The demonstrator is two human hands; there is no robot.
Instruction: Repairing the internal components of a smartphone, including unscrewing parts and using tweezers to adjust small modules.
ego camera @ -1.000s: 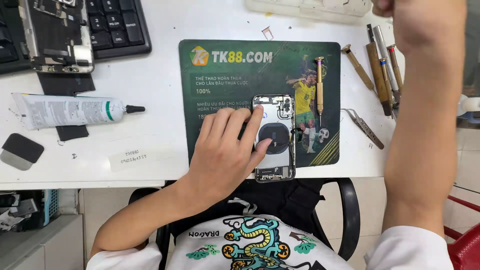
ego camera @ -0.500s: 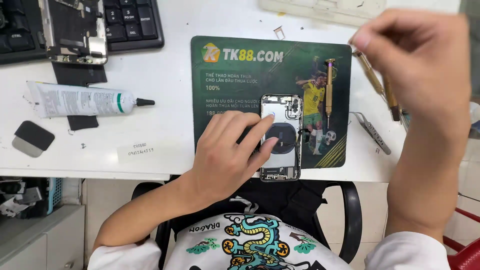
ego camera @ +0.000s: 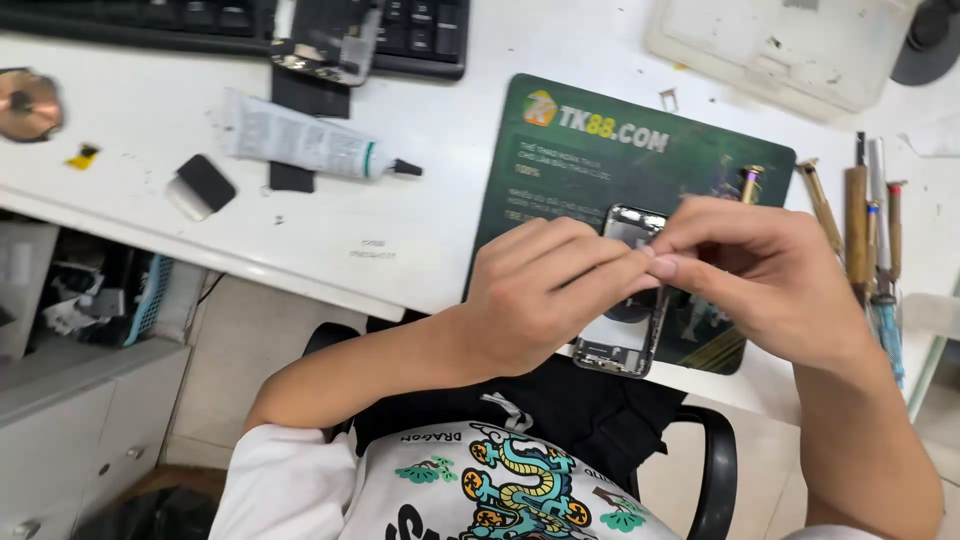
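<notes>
2 hands meet over an opened phone body (ego camera: 628, 335) that lies on a dark green mat (ego camera: 560, 170) near the front edge of the white desk (ego camera: 440, 230). The left hand (ego camera: 545, 295) rests on the phone's left side, its fingers stretched toward the upper end, while the right hand (ego camera: 760, 270) comes in from the right with thumb and forefinger pressed together at the phone's top edge. Whatever that grip pinches is too small to make out (possibly a tiny part or a bit of film); the left hand's fingertips touch the same spot, so whether they hold anything cannot be told.

To do this step well, the judgement is that the left hand should keep the phone flat and unmoving on the mat, while the right works with fingertips only and a light pull, since parts inside a bared housing bend or tear easily. Working low over the mat would also catch anything dropped.

Several hand tools (ego camera: 865, 235) lie in a row just right of the mat, within easy reach. A white tube of adhesive (ego camera: 300, 140) with a black nozzle lies well apart at upper left, beside a black keyboard (ego camera: 400, 30) and a small dark scraper (ego camera: 203, 185)
</notes>
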